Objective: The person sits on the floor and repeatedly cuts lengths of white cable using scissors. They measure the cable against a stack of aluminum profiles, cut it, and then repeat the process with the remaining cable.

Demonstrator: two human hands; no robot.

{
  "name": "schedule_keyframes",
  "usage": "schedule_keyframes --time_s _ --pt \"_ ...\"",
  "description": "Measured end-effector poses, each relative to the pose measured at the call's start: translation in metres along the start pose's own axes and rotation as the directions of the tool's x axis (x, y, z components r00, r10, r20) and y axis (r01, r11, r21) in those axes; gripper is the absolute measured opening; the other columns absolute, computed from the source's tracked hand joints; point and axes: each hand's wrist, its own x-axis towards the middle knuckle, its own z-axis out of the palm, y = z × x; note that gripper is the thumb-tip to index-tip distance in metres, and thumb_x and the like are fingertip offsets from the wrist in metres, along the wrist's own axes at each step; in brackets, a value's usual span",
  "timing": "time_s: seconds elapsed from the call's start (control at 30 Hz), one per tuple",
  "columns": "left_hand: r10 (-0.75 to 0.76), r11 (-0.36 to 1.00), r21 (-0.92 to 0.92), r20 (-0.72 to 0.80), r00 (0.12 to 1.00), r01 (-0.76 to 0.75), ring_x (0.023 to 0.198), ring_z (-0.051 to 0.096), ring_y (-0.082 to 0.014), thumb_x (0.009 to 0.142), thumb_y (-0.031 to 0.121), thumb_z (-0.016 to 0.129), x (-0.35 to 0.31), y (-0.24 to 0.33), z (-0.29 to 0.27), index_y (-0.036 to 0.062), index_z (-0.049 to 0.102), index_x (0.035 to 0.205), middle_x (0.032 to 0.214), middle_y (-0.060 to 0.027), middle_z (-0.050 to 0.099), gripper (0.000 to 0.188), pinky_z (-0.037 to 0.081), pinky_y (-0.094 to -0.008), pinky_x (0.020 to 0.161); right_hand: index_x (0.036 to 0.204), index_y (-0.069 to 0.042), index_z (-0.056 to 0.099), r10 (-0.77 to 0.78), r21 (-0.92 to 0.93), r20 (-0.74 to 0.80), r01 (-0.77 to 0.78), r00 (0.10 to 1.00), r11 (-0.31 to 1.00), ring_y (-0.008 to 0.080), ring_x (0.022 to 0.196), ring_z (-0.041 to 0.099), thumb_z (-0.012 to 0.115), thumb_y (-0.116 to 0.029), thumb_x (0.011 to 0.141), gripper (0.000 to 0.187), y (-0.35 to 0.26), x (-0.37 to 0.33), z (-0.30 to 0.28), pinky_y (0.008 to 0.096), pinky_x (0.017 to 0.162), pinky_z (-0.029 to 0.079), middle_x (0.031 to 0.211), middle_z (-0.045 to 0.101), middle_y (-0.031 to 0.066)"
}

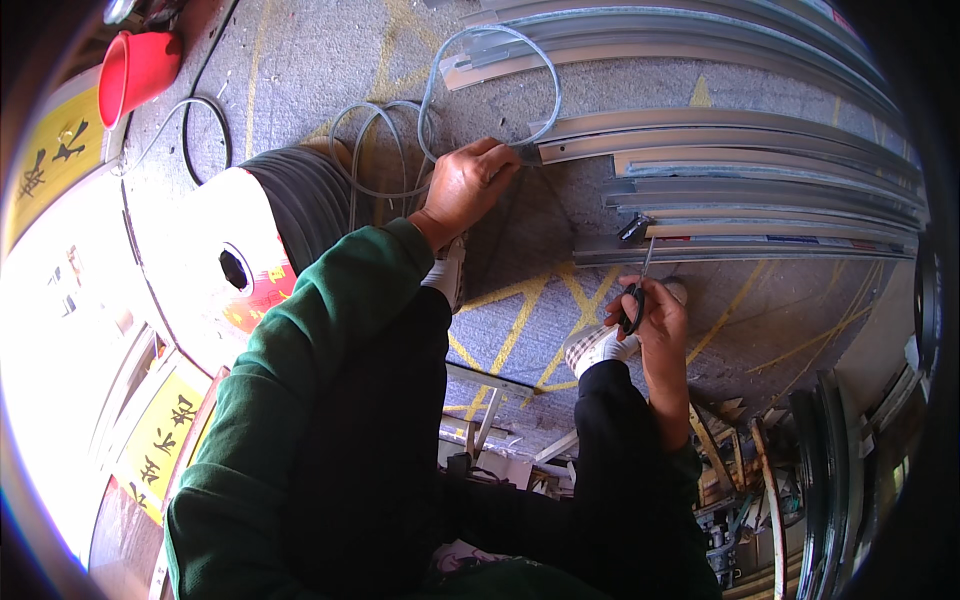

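My left hand (468, 188) is closed at the near end of a long metal profile (600, 146), its fingers pinching a thin grey strip. That pale grey strip (553, 75) rises in a large loop beyond the hand, and more coils of it hang to the left. Lower on the right, my right hand (660, 318) is wrapped round black-handled scissors (632, 308), blades pointing away from me. A big reel (308, 195) wound with dark grey strip lies left of my left hand. The exact grip of my left fingertips is partly hidden.
Several long metal profiles (760, 190) lie across the floor on the right, with another stack (660, 45) farther off. A red bucket (140, 75) stands at the far left. Yellow signs (160, 440) are at the left edge. Wood and metal scraps (740, 470) crowd the lower right.
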Motion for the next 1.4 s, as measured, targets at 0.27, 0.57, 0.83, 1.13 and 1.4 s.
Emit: schedule_keyframes --time_s 0.27,0.57,0.83,1.13,1.4 --pt "-0.028 1.0 0.004 -0.005 1.0 0.028 0.082 0.07 -0.0304 0.085 0.007 0.072 0.0003 -0.0001 0.0004 0.0074 0.07 0.093 0.093 -0.0095 0.069 0.009 0.056 -0.0368 0.07 0.117 -0.002 0.064 -0.009 -0.006 0.008 0.009 1.0 1.0 0.0156 0.074 0.07 0.066 -0.012 0.096 0.023 0.0022 0.0009 -0.0015 0.0228 0.056 0.048 0.087 0.072 0.0093" --pt "-0.043 0.999 -0.025 -0.003 0.999 0.043 0.082 0.07 -0.0308 0.085 0.006 0.072 -0.0007 0.0018 -0.0004 0.0072 0.07 0.093 0.092 -0.0093 0.069 0.009 0.056 -0.0369 0.07 0.116 -0.003 0.064 0.003 0.004 0.001 -0.003 1.0 1.0 0.0154 0.074 0.07 0.066 -0.011 0.096 0.022 0.0015 0.0007 -0.0007 0.0227 0.056 0.048 0.087 0.072 0.0091" --pt "-0.039 0.998 -0.054 -0.045 0.998 0.036 0.077 0.069 -0.0314 0.084 0.011 0.072 -0.0001 0.0082 0.0023 0.0102 0.067 0.089 0.088 -0.0078 0.067 0.007 0.055 -0.0391 0.066 0.116 -0.002 0.063 0.002 0.003 -0.002 -0.002 1.0 1.0 0.0157 0.074 0.07 0.065 -0.01 0.097 0.021 -0.0003 0.0001 0.0009 0.0231 0.056 0.047 0.087 0.072 0.0092" --pt "-0.099 0.994 -0.047 -0.012 0.995 0.098 0.082 0.07 -0.0316 0.085 0.007 0.072 -0.0021 0.0059 -0.0012 0.0072 0.069 0.092 0.091 -0.0104 0.068 0.008 0.055 -0.0372 0.069 0.116 -0.002 0.063 0.002 0.005 -0.006 -0.002 1.0 1.0 0.0156 0.074 0.07 0.066 -0.012 0.097 0.022 0.0007 0.0006 0.0005 0.0231 0.057 0.047 0.087 0.072 0.0088" --pt "-0.091 0.995 -0.045 -0.017 0.996 0.09 0.082 0.069 -0.0319 0.085 0.007 0.072 -0.0017 0.0049 0.0021 0.0072 0.069 0.091 0.091 -0.0108 0.068 0.008 0.055 -0.0375 0.069 0.116 -0.002 0.063 0.002 0.011 0.0 -0.002 1.0 1.0 0.0155 0.074 0.07 0.066 -0.011 0.096 0.022 0.0018 0.0015 0.0 0.0232 0.057 0.048 0.086 0.071 0.0091"
